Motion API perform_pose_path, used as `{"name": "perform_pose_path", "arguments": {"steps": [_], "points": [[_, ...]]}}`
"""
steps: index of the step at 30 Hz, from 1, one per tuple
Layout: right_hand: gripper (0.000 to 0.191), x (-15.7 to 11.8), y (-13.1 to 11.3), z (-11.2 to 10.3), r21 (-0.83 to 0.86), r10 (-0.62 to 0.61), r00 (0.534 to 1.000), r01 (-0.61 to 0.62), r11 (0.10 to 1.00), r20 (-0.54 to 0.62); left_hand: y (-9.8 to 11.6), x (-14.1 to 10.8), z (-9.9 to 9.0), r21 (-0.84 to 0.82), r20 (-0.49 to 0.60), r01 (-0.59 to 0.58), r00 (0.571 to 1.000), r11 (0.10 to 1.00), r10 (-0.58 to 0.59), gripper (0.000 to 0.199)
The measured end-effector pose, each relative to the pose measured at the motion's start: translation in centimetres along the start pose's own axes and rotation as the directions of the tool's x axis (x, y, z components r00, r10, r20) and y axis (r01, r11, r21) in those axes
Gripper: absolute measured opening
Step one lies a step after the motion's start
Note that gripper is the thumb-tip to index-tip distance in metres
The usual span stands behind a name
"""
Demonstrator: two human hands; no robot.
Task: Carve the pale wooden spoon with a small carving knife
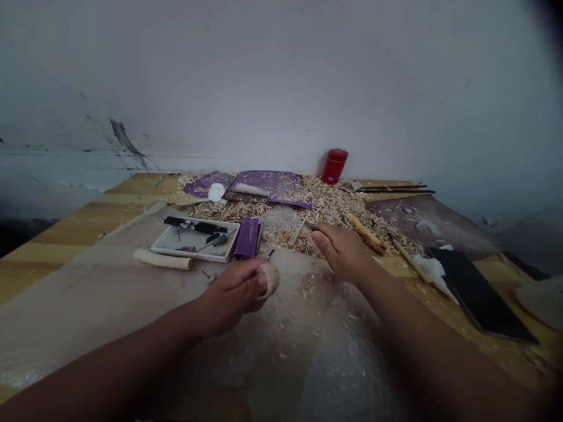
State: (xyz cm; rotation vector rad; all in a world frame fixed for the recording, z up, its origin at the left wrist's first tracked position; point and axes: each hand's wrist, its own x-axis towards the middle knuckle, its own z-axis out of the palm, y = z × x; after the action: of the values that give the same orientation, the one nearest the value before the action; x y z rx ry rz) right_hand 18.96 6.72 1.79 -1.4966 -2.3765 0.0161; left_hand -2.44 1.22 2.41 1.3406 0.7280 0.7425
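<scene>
My left hand (pixel 237 290) is closed around a rounded, pale wooden piece (pixel 270 279), whose end shows past the thumb. Farther forward, over the wood shavings (pixel 338 205), my right hand (pixel 341 249) is closed with thumb and forefinger pinched together. A thin dark tool (pixel 312 227) sticks out a little from that pinch; the fingers cover the rest of it. The two hands are apart. Just left of my right fingertips lies a slim pale wooden stick (pixel 299 228). A purple folded pouch (pixel 247 238) lies beyond my left hand.
A white tray (pixel 165 246) with several dark-handled tools sits at left, a pale wooden length (pixel 162 259) before it. A red canister (pixel 335 166) stands against the wall. At right lie a yellowish wood piece (pixel 365 233) and a black slab (pixel 479 293). Plastic sheeting (pixel 109 293) covers the table.
</scene>
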Motion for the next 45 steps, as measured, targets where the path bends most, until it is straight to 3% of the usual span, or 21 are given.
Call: {"name": "perform_pose_path", "arguments": {"steps": [4,9,12,16,21,27,34,41,45], "points": [[0.041,-0.7,-1.5,-0.2,0.109,-0.099,0.995,0.100,0.989,-0.016,-0.7,0.8,-0.7,-0.037,-0.127,0.015,0.992,0.999,-0.019,0.034],[0.039,-1.2,-2.7,0.3,0.183,-0.205,0.979,0.202,0.962,-0.006,-1.1,1.5,-0.8,0.060,-0.243,0.052,0.969,0.997,-0.035,0.027],[0.039,-1.1,-2.5,0.6,0.159,-0.207,0.978,0.203,0.966,0.003,-1.1,1.8,-0.8,0.165,-0.332,0.089,0.943,0.982,-0.030,0.026],[0.041,-0.8,-2.2,1.0,0.075,-0.137,0.990,0.134,0.988,0.040,-1.4,2.2,-1.3,0.288,-0.374,0.175,0.926,0.942,-0.058,0.024],[0.043,-0.6,-1.8,1.5,-0.019,-0.045,0.995,0.047,0.999,0.084,-1.5,2.3,-1.4,0.318,-0.361,0.212,0.928,0.924,-0.088,0.023],[0.043,-0.6,-1.9,1.4,0.015,-0.037,0.998,0.036,0.999,0.056,-0.7,2.1,-1.0,0.384,-0.220,0.184,0.970,0.905,-0.103,0.026],[0.043,-0.8,-2.2,1.3,0.136,-0.168,0.984,0.159,0.978,0.056,-0.5,2.2,-0.9,0.617,-0.238,0.152,0.971,0.772,0.000,0.032],[0.043,-1.0,-2.4,1.5,0.169,-0.288,0.955,0.275,0.947,0.064,-0.3,2.0,-0.9,0.628,-0.236,0.169,0.972,0.760,-0.021,0.030],[0.041,-1.0,-2.4,1.6,0.161,-0.299,0.953,0.286,0.944,0.058,-0.6,2.1,-1.0,0.646,-0.239,0.151,0.971,0.749,0.010,0.028]]}}
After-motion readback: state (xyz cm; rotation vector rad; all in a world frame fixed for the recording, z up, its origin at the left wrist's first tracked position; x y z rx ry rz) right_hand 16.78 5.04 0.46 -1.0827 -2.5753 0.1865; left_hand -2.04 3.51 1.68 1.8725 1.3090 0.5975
